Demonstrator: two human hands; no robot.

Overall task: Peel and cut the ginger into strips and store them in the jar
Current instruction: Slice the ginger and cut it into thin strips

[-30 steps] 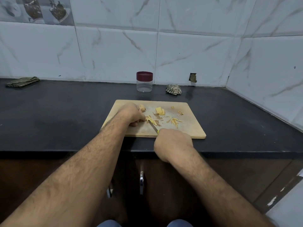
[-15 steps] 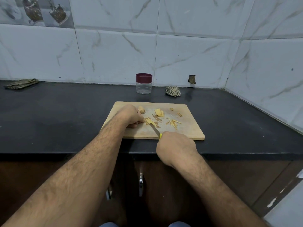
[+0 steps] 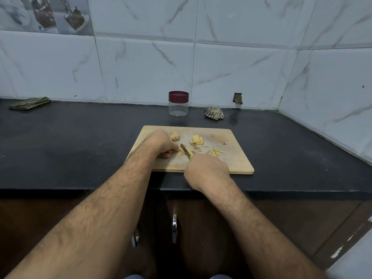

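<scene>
A wooden cutting board (image 3: 237, 160) lies on the black counter. My left hand (image 3: 161, 142) holds a small ginger slice (image 3: 182, 151) down on the board with curled fingers. My right hand (image 3: 207, 168) grips a knife (image 3: 186, 151) with a yellow handle, its blade resting against that slice. A ginger chunk (image 3: 174, 136) lies just beyond my left hand. Flat yellow slices (image 3: 197, 139) sit at the board's middle, and thin cut strips (image 3: 216, 152) lie to the right of the knife. The clear jar (image 3: 178, 106) with a maroon lid stands shut behind the board.
A crumpled cloth (image 3: 214, 113) lies behind the board to the right of the jar. A folded cloth (image 3: 30, 103) sits at the far left by the wall. Small ginger scraps (image 3: 222, 142) dot the board's right side. Tiled walls close the back and right.
My right hand and the knife have shifted a little forward over the board. My left hand keeps its place on the ginger slice.
</scene>
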